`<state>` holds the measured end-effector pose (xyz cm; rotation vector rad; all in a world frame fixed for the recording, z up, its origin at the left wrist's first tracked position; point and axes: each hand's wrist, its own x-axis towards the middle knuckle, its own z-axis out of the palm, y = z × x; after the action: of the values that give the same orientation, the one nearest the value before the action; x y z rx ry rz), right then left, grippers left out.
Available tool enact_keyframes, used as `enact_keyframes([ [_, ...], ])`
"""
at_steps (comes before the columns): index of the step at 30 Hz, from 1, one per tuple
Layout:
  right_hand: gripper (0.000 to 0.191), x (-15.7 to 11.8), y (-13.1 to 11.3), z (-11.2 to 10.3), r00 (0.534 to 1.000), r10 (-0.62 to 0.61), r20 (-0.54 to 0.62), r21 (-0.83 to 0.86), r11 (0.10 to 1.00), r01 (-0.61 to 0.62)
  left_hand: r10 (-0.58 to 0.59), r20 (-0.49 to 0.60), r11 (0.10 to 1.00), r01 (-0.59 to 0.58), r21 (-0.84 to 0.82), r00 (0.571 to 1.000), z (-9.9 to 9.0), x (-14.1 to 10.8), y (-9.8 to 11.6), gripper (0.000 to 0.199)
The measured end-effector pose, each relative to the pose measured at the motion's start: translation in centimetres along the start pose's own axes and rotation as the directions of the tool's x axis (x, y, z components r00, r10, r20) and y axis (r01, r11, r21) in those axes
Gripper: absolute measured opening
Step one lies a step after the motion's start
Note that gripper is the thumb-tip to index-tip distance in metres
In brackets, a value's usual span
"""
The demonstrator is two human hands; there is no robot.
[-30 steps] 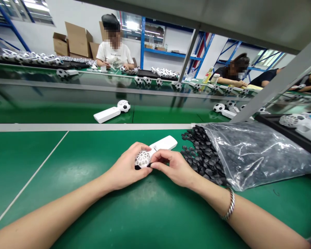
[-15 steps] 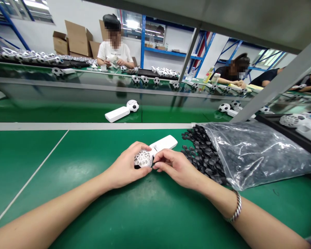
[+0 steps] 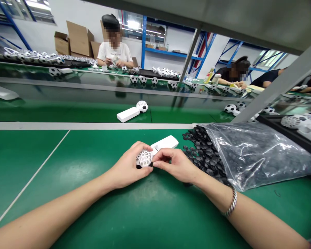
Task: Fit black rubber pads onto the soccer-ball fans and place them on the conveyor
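Note:
My left hand (image 3: 129, 167) is wrapped round the ball-shaped head of a white handheld fan (image 3: 144, 159), which has an openwork white grille and black patches at its lower edge. The fan's white handle (image 3: 167, 142) points up and to the right over the green table. Against the right side of the ball, my right hand (image 3: 175, 164) is pinched on a small black piece (image 3: 152, 164), mostly hidden by the fingertips. Right of that hand lies a pile of black pieces (image 3: 204, 152) spilling from a clear plastic bag (image 3: 259, 152).
Beyond the table's pale edge strip (image 3: 93, 126), another fan (image 3: 129, 114) lies on the green conveyor (image 3: 67, 112). A black tray (image 3: 287, 133) with fans stands at the right. A slanted metal post (image 3: 277, 77) rises there. Several people sit across the line.
My right hand has closed in on the ball's side, its fingertips now pressed together. The fan on the conveyor has moved right, and more of a white object shows at far left.

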<state>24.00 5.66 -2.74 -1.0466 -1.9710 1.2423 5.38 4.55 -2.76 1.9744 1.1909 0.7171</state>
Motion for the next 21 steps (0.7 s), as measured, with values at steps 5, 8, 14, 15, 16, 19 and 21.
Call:
enact_keyframes([
  [5,0.006,0.3,-0.1,-0.4,0.998,-0.045,0.047,-0.047,0.998,0.047,-0.042,-0.003,0.999,0.042,-0.015,0.999,0.1,0.0,0.2,0.037],
  [8,0.005,0.3,0.1,-0.1,0.999,-0.038,0.001,-0.046,0.998,0.038,-0.033,-0.013,0.999,0.033,-0.006,0.999,0.2,0.0,0.2,0.036],
  [14,0.011,0.4,0.2,0.2,0.993,-0.068,-0.098,-0.283,0.959,0.038,0.037,-0.097,0.999,-0.038,-0.013,0.995,0.9,0.5,-0.5,0.033],
  [15,0.012,0.5,0.1,0.1,0.990,-0.101,-0.103,-0.359,0.931,0.057,0.041,-0.131,0.999,-0.045,-0.025,0.991,1.0,0.5,-0.5,0.033],
  [16,0.014,0.5,0.0,-0.2,0.985,-0.140,-0.103,-0.435,0.896,0.082,0.029,-0.157,0.998,-0.038,-0.056,0.987,1.1,0.4,-0.4,0.033],
  [19,0.035,0.7,0.6,-1.5,0.960,-0.277,-0.047,-0.629,0.755,0.187,-0.092,-0.124,0.961,0.055,-0.273,0.988,1.2,0.2,-0.5,0.039],
  [21,0.061,1.5,2.1,-2.5,0.939,-0.336,0.069,-0.702,0.652,0.285,-0.145,-0.033,0.895,0.118,-0.429,0.989,0.6,0.4,-1.3,0.046],
])
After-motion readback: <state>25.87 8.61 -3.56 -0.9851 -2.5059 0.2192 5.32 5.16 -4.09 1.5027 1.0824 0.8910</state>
